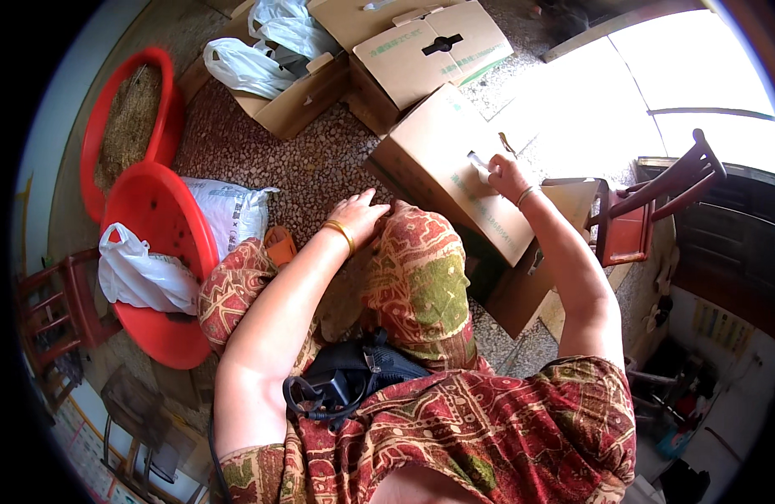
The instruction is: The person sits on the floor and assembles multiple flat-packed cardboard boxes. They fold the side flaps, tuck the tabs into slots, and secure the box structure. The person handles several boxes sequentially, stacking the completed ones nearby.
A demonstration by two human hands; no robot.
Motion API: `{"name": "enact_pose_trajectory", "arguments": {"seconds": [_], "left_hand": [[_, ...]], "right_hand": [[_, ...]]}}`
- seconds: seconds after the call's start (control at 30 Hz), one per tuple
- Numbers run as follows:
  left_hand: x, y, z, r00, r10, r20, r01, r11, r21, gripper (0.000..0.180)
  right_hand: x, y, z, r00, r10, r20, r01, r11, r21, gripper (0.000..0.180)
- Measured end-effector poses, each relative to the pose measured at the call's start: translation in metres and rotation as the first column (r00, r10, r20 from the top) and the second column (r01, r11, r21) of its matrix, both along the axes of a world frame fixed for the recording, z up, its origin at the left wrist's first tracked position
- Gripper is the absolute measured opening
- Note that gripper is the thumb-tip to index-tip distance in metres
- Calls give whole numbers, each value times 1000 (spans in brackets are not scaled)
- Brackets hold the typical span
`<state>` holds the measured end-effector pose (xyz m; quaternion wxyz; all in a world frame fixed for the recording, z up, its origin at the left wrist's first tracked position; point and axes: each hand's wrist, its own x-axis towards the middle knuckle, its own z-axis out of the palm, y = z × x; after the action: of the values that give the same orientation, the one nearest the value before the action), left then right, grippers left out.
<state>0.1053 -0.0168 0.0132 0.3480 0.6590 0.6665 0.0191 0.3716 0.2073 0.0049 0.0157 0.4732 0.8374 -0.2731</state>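
Observation:
My right hand is over the top of a closed brown cardboard box in front of me, to the right. Its fingers are pinched at a small white strip by the slot in the box top; whether the strip is fixed to the box cannot be made out. My left hand rests beside my knee, fingers stretched out and holding nothing. The near side of this box is in shadow.
Behind stand another closed carton and an open carton with white plastic bags. At left are red basins, one with brown grain-like stuff, and a white sack. A red wooden chair stands at right.

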Motion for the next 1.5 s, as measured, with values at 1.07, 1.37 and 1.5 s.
{"name": "enact_pose_trajectory", "arguments": {"seconds": [1.07,1.37,1.5], "left_hand": [[1,7,3,999,-42,11,42,999,-10,44],[-20,-1,-10,999,51,11,-52,998,41,45],[-36,-17,-25,994,109,-6,-109,993,-46,45]], "right_hand": [[59,111,-107,949,-308,-69,314,944,99,41],[100,-23,66,928,-124,352,-38,907,420,59],[146,-60,61,898,-238,371,30,873,487,64]]}}
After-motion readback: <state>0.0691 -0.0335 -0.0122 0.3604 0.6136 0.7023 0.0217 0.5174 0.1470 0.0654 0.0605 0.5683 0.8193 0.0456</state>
